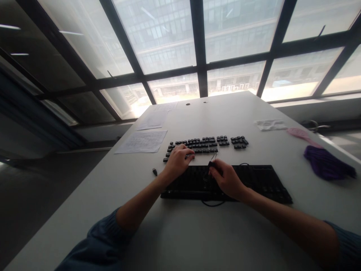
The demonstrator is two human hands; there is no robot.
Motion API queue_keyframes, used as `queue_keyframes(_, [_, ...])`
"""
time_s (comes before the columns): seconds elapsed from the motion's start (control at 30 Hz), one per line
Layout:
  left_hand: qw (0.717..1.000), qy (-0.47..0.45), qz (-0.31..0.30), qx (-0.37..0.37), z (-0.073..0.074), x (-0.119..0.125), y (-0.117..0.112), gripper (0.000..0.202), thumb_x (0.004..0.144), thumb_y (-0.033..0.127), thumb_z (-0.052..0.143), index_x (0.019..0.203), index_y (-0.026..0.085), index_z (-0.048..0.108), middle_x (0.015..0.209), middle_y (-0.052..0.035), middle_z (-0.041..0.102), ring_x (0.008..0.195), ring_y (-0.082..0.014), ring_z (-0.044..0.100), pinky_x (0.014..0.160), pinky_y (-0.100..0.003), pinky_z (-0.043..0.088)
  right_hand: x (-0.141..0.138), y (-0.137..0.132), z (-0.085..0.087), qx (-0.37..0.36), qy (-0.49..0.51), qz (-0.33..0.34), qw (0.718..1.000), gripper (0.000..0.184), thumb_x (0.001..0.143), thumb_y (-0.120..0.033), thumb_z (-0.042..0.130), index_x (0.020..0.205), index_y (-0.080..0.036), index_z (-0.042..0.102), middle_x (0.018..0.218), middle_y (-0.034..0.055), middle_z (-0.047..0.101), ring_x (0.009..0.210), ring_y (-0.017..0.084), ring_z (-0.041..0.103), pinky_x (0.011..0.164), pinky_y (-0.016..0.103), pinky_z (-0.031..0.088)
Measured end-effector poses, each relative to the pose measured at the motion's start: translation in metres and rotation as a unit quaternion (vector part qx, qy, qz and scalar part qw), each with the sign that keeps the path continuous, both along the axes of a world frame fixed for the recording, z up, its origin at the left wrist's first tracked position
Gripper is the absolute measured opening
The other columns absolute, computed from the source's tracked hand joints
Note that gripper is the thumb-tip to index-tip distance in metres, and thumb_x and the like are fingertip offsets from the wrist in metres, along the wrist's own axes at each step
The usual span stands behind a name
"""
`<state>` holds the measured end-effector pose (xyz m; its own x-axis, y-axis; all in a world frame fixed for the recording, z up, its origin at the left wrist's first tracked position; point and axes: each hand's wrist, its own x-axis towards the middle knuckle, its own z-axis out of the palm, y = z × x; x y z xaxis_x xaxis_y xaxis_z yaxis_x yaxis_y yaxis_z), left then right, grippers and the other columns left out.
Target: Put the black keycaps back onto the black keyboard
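A black keyboard (262,182) lies on the white table, parts of it hidden by my hands. Behind it, loose black keycaps (201,143) are laid out in rows and groups. My left hand (179,160) is at the left part of these rows, thumb and forefinger drawn together. Whatever its fingertips hold, if anything, is too small to make out. My right hand (225,178) is closed above the middle of the keyboard, gripping a keycap puller (213,159) with a dark handle. The puller's thin wires point up, away from me.
Printed sheets (142,142) lie at the table's left side. A white cloth (270,125), a pink item (300,133) and a purple cloth (328,162) are along the right edge. A USB plug (155,172) rests left of the keyboard. Windows stand behind the table (197,237).
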<state>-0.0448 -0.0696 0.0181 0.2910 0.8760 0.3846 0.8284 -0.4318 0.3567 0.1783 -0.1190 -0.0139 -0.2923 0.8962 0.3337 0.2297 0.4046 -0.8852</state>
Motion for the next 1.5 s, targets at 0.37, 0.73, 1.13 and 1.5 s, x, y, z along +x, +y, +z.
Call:
queue_keyframes(0.37, [0.981,-0.131,-0.064,-0.131,-0.032,0.030,-0.081,0.016,0.098,0.018,0.042,0.101,0.019,0.057,0.081,-0.0017,0.065,0.071,-0.0155,0.060,0.066,-0.027,0.045,-0.002,-0.005,0.001,0.016,-0.066,0.070,0.995,0.013,0.095,-0.022,0.050,0.082,-0.020,0.051,0.070,-0.0015,0.057,0.063,0.014,0.050,0.060,0.026,0.038])
queue_keyframes(0.73, [0.971,-0.076,-0.189,-0.123,-0.022,0.021,-0.075,0.019,0.080,0.019,0.069,0.098,0.018,0.067,0.104,-0.0083,0.065,0.098,-0.0233,0.059,0.090,-0.035,0.049,-0.003,-0.010,-0.005,0.197,-0.146,0.128,0.961,0.016,0.098,-0.017,0.044,0.083,-0.021,0.046,0.081,0.0041,0.059,0.069,0.016,0.052,0.066,0.028,0.039])
queue_keyframes(1.13, [0.981,-0.080,-0.143,-0.106,-0.040,0.024,-0.078,0.004,0.088,0.021,0.068,0.089,0.019,0.065,0.100,-0.0047,0.062,0.097,-0.0201,0.057,0.087,-0.033,0.049,0.004,-0.011,-0.015,0.134,-0.068,0.109,0.983,0.013,0.100,-0.020,0.044,0.088,-0.022,0.045,0.079,0.0014,0.058,0.066,0.014,0.052,0.063,0.026,0.039])
queue_keyframes(1.5, [0.984,-0.118,-0.131,-0.032,-0.046,0.021,-0.081,0.012,0.097,0.030,0.058,0.102,0.020,0.060,0.103,-0.0056,0.060,0.096,-0.0181,0.059,0.086,-0.031,0.051,-0.001,-0.011,-0.008,0.108,-0.080,0.084,0.987,0.006,0.100,-0.021,0.042,0.096,-0.021,0.047,0.083,0.0022,0.059,0.068,0.014,0.053,0.063,0.026,0.039])
